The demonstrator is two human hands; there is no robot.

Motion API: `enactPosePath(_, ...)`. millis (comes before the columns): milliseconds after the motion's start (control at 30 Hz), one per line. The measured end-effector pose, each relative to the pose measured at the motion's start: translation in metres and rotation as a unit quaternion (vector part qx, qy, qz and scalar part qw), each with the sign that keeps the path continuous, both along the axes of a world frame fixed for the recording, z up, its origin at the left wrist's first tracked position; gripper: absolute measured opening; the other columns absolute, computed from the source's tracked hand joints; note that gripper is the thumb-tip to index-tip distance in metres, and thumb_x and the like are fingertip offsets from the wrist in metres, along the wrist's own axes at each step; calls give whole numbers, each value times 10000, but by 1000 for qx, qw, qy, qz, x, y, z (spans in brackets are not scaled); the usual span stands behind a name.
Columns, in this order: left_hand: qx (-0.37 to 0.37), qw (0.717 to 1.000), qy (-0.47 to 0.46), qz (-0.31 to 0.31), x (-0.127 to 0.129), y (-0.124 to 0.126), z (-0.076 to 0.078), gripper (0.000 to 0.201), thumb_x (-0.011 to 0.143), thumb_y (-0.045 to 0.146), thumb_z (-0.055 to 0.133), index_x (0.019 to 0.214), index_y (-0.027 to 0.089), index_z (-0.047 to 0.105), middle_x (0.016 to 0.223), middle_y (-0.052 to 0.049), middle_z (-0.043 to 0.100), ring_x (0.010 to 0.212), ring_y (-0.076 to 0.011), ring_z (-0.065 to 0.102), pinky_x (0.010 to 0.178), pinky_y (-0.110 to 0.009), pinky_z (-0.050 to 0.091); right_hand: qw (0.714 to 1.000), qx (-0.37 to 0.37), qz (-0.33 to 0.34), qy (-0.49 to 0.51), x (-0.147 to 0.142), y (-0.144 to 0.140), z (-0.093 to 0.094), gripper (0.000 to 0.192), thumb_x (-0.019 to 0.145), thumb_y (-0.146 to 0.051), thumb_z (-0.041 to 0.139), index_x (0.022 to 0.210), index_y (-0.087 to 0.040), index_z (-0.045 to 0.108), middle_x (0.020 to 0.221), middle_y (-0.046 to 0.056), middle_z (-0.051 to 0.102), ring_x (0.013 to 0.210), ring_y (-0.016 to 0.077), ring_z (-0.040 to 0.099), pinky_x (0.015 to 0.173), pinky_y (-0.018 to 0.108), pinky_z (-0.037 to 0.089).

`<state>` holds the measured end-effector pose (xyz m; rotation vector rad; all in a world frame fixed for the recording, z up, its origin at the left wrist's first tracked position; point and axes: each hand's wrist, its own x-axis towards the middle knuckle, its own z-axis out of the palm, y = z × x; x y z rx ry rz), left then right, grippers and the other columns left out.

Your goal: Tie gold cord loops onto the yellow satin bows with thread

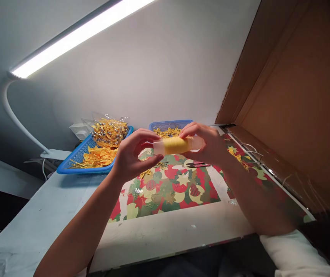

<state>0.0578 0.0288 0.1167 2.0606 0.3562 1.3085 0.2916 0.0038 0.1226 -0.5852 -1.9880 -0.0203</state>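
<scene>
A spool of yellow thread [177, 146] is held sideways above the table, its pale bare ends showing on both sides. My left hand [133, 154] curves around the left end, thumb below and fingers above. At the other end, my right hand [208, 141] grips the spool with fingers on top of the wound thread; its thumb is partly hidden. Under the hands lies a camouflage-like patterned sheet [176, 188] in red, green and cream. Thread snips [198, 164] rest on it behind the right hand, and golden strands [160, 165] lie behind the left.
A blue basket [84, 169] at the left holds yellow ribbon-like pieces [100, 156] and a clear bag of similar pieces [110, 130]. Another blue basket [170, 124] stands behind the hands. More yellow pieces [238, 157] lie at right, near a cardboard panel [294, 115]. A lamp [81, 38] hangs overhead.
</scene>
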Motion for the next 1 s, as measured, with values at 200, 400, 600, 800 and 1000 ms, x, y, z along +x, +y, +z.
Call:
enactPosePath(200, -24, 1000, 15, 10, -1, 1, 2, 356, 715, 76, 742, 1032, 208, 651, 1002, -31, 609, 940, -127, 628, 804, -223, 575, 999, -44, -13, 14, 2, -1, 2, 292, 729, -278, 799, 945, -213, 614, 890, -3, 711, 732, 105, 642, 648, 232, 492)
enactPosePath(400, -10, 1000, 13, 27, 0, -1, 1, 405, 705, 45, 697, 1057, 226, 609, 1034, -21, 592, 929, -120, 610, 786, -231, 568, 995, -92, -7, 33, 0, -3, 1, 322, 679, -348, 829, 887, -175, 655, 808, 2, 722, 652, 99, 622, 579, 219, 461)
enactPosePath(600, 50, 994, 30, 95, 2, -4, -1, 402, 650, 14, 666, 995, 211, 603, 1010, -30, 590, 936, -159, 619, 717, -265, 577, 988, -148, -32, 19, -2, -8, 3, 307, 661, -367, 827, 835, -158, 683, 745, 1, 702, 613, 99, 592, 548, 215, 439)
enactPosePath(800, 54, 991, 29, 115, 4, -7, -2, 371, 629, 30, 668, 955, 195, 605, 972, -27, 609, 896, -162, 640, 689, -271, 593, 982, -183, -51, 4, -1, -10, 4, 307, 649, -349, 826, 823, -143, 679, 720, -4, 673, 601, 94, 561, 526, 212, 408)
enactPosePath(1000, 42, 994, 38, 94, 5, -5, -2, 349, 640, 33, 664, 956, 175, 628, 941, -33, 642, 854, -149, 663, 695, -258, 598, 973, -228, -38, -5, 5, -9, 8, 312, 637, -346, 830, 811, -136, 679, 731, 6, 665, 615, 102, 559, 536, 220, 412)
